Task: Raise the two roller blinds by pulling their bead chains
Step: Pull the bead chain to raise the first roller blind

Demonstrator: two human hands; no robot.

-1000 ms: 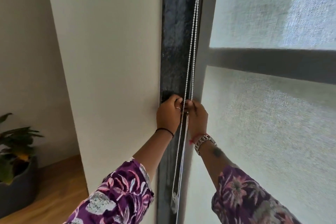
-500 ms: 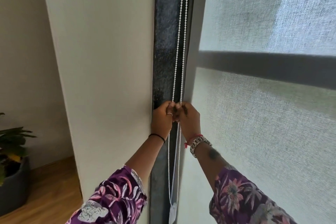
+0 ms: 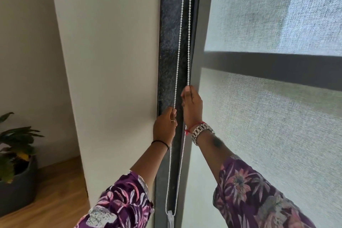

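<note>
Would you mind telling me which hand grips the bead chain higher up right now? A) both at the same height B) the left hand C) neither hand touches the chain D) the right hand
D: the right hand pinches the right strand of the bead chain clearly above where the left hand holds the left strand.

Your bead chain point(image 3: 182, 29) is white, its beads pale against the speckled black-grey frame strip point(image 3: 169, 42) behind it. The roller blind point(image 3: 277, 135) is a light grey-white weave — a dark charcoal bar point(image 3: 273, 66) shows through it. Your sleeves point(image 3: 255, 194) are deep purple with pink and grey flowers and leaves. On your wrists: a silver watch point(image 3: 201, 133), a red thread point(image 3: 194, 127), a black band point(image 3: 161, 143). The wall point(image 3: 111, 61) is cream — the floor point(image 3: 55, 198) warm brown wood.
</note>
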